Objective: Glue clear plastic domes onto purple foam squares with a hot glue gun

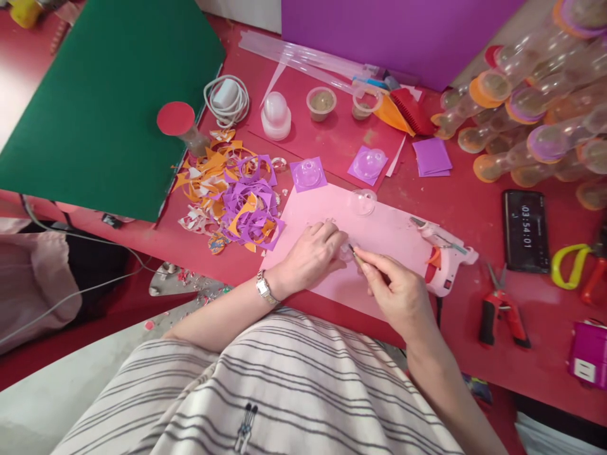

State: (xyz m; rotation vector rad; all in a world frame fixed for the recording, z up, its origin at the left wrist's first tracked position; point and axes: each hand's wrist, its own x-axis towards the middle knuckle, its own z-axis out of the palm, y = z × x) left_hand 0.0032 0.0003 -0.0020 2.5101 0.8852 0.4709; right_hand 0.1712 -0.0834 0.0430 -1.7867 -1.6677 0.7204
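My left hand [317, 249], a watch on its wrist, is closed on a small see-through plastic piece [347, 254], partly hidden by the fingers. My right hand [396, 284] grips a thin tool [356, 255] with a dark tip and a light handle; its exact kind is hard to make out. The tip meets the plastic piece or sits right beside it. Under both hands lies a pink sheet [327, 205]. Just beyond them a see-through dome [364, 202] rests on the sheet. Two more domes sit on purple paper squares [308, 174] farther back.
Orange and purple paper scraps [246, 196] are heaped at left. To the right are a pink glue gun [443, 256], red-handled pruning shears [502, 309] and a phone [525, 230] with a timer. Bottle-like plastic pieces [535, 107] are stacked at back right. A green board [104, 107] stands at left.
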